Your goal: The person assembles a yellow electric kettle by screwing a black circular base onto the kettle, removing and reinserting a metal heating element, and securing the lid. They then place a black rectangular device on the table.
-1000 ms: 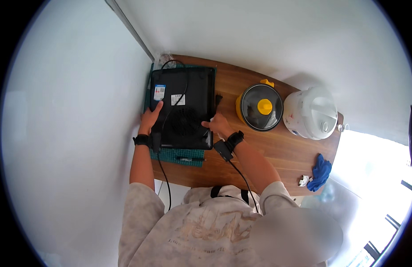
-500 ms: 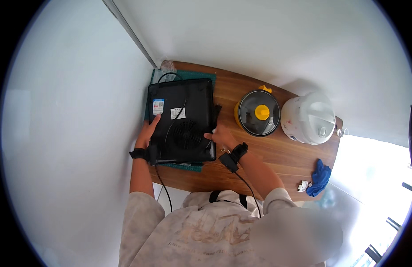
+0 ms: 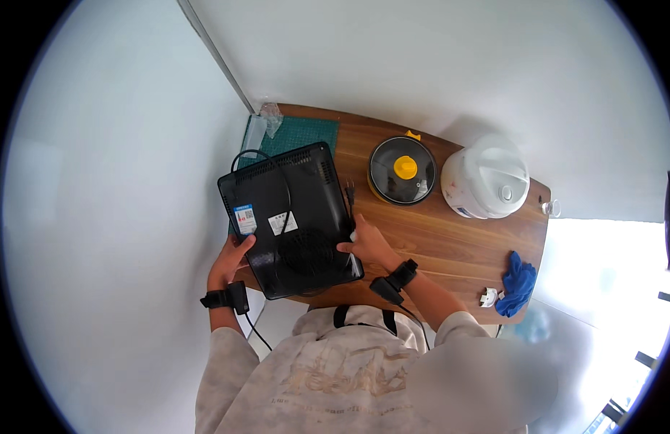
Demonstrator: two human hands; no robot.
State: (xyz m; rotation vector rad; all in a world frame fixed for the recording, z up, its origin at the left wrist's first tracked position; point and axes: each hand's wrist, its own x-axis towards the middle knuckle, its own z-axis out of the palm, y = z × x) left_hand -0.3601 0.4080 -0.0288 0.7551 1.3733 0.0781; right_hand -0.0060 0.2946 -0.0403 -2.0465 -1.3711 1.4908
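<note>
A black induction cooker (image 3: pixel 306 206), its vented underside with a round fan grille facing up, is held between my two hands at the left of the table. My left hand (image 3: pixel 232 259) grips its left edge, thumb on top beside a blue-and-white sticker (image 3: pixel 244 220). On the right edge, my right hand (image 3: pixel 365 242) has its thumb over the top and its other fingers partly hidden. A black power cord (image 3: pixel 287 189) runs across the underside. Its plug (image 3: pixel 350 191) sticks out just above my right hand. The cooker is turned at an angle.
A green cutting mat (image 3: pixel 306 130) lies behind the cooker, with clear plastic wrap (image 3: pixel 271 119) at the corner. Right of it stand a glass-lidded pot (image 3: pixel 387 170) with yellow parts and a white lidded container (image 3: pixel 485 177). A blue cloth (image 3: pixel 519 284) and a white adapter (image 3: pixel 488 296) lie at the right.
The cooker has come toward me off much of the green mat and turned slightly counterclockwise. Both hands moved with it, keeping their grip. The view has shifted a little.
</note>
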